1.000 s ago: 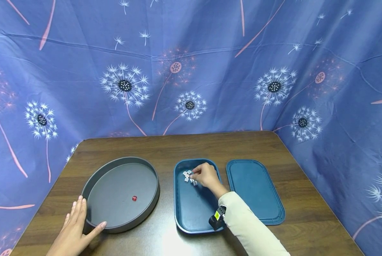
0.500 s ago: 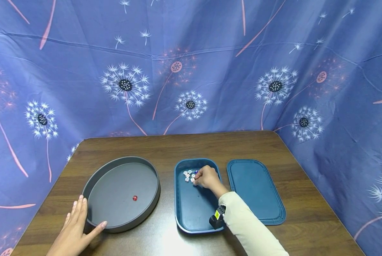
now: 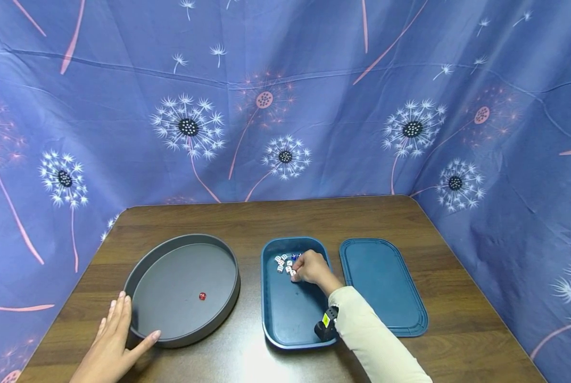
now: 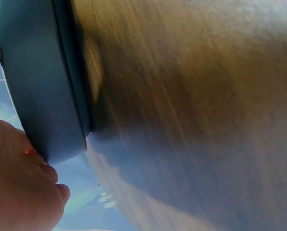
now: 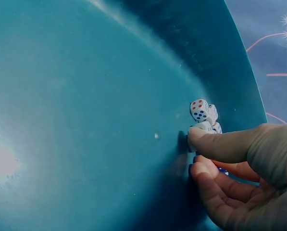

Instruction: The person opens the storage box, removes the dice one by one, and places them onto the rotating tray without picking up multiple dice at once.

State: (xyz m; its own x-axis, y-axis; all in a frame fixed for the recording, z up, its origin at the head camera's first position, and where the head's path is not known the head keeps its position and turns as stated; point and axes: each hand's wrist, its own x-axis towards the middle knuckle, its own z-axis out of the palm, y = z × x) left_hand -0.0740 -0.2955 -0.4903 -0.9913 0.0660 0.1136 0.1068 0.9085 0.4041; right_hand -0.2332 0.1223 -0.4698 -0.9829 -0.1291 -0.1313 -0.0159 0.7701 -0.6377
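My left hand [image 3: 110, 338] rests with straight fingers and spread thumb against the near-left side of a round dark grey pan [image 3: 146, 266]. Inside the pan lies one red die [image 3: 202, 296]. In the left wrist view, the pan's side wall [image 4: 37, 86] fills the upper left beside the hand. My right hand [image 3: 311, 267] reaches into a blue rectangular tray [image 3: 285, 324], thumb and fingertips pinching a white die [image 3: 292, 273]. Several other white dice [image 3: 280, 262] cluster to its left. Blue dice [image 3: 294, 257] show just behind the fingers. The right wrist view shows the thumb partly covering the dice.
A flat blue lid [image 3: 381, 282] lies on the wooden table [image 3: 247, 218] right of the tray. A blue dandelion-print cloth [image 3: 338, 133] hangs behind and beside the table. The right forearm crosses the tray's near-right corner.
My right hand has shifted slightly right and nearer among the white dice, uncovering blue dice behind it. The left hand stays at the pan.
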